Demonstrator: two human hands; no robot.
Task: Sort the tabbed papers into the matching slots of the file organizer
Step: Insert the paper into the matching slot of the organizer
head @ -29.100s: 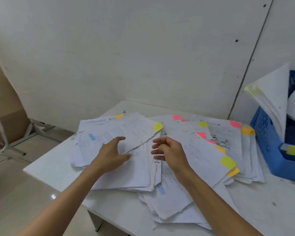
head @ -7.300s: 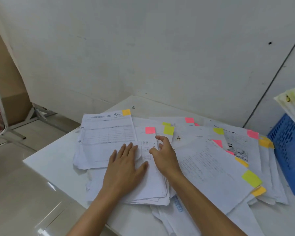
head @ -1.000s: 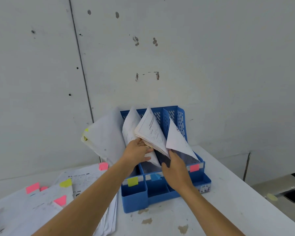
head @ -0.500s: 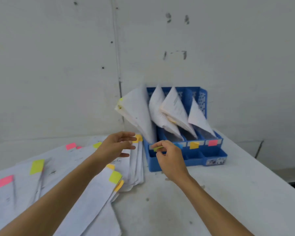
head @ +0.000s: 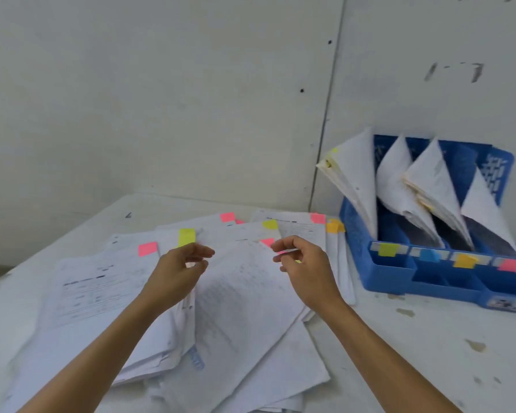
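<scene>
A loose heap of white papers (head: 245, 299) with pink, yellow-green and orange tabs covers the middle of the white table (head: 429, 353). My left hand (head: 176, 275) and my right hand (head: 304, 269) hover just above the heap, fingers loosely curled, holding nothing. To the right stands the blue file organizer (head: 429, 281). Its four slots hold leaning sheets and bear yellow-green (head: 388, 249), blue (head: 429, 255), orange (head: 464, 260) and pink (head: 511, 264) labels on the front.
A grey-white wall rises right behind the table. The table's left edge drops to the floor at far left. Brown stains mark the bare tabletop in front of the organizer.
Both hands have left the organizer and swung left over the paper heap. The view has turned left, so the organizer now sits at the right. Neither hand carries a sheet.
</scene>
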